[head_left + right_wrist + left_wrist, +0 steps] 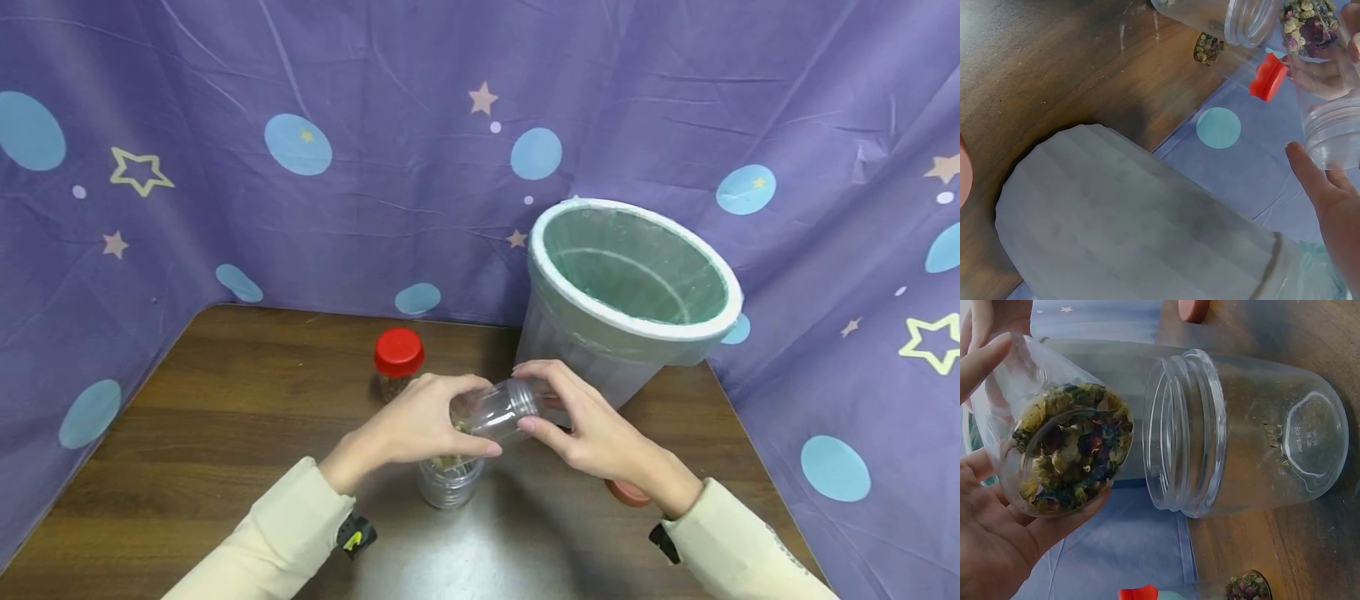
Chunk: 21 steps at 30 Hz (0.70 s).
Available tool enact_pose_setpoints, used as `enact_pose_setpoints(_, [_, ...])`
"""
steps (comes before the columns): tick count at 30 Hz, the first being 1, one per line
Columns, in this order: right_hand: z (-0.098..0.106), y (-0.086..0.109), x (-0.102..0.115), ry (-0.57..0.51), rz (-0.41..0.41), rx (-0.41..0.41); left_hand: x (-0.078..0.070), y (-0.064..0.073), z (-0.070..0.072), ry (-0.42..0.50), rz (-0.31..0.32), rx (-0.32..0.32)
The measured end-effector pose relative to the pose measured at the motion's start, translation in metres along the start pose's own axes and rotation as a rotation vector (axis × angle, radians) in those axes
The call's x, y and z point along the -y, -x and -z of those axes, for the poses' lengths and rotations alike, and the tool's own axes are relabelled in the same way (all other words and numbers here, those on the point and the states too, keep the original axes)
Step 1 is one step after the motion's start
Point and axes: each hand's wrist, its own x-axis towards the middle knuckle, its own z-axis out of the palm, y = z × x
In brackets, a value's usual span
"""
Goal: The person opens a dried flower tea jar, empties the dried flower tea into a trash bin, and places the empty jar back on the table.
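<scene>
My left hand grips a clear jar around its lower body. Dried flowers lie in its base, and the jar tilts with its threaded neck up to the right. My right hand curls thumb and fingers about that neck; part of this contact is hidden in the right wrist view. Below stands a second clear jar, uncapped and upright on the table, with a few small bits at its bottom. Behind my left hand is a jar of dried flowers with a red lid.
A pale bin with a green liner stands at the back right, close to my right hand. A reddish lid lies on the wooden table under my right wrist. A purple patterned cloth hangs behind and at both sides.
</scene>
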Motion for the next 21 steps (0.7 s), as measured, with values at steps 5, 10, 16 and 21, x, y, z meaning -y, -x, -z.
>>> enact_pose_setpoints(5, [0.001, 0.001, 0.001, -0.03, 0.011, 0.017, 0.001, 0.0, 0.002, 0.027, 0.007, 0.019])
enact_pose_setpoints(10, [0.003, 0.0, 0.003, -0.031, 0.098, 0.017, 0.004, 0.0, 0.004, 0.139, -0.008, 0.09])
enact_pose_setpoints(16, [0.006, -0.001, 0.008, -0.009, 0.146, 0.065, 0.009, 0.0, 0.007, 0.241, -0.023, 0.184])
enact_pose_setpoints(21, [0.008, -0.002, 0.012, 0.063, 0.112, 0.077, 0.011, 0.001, 0.007, 0.235, -0.017, 0.165])
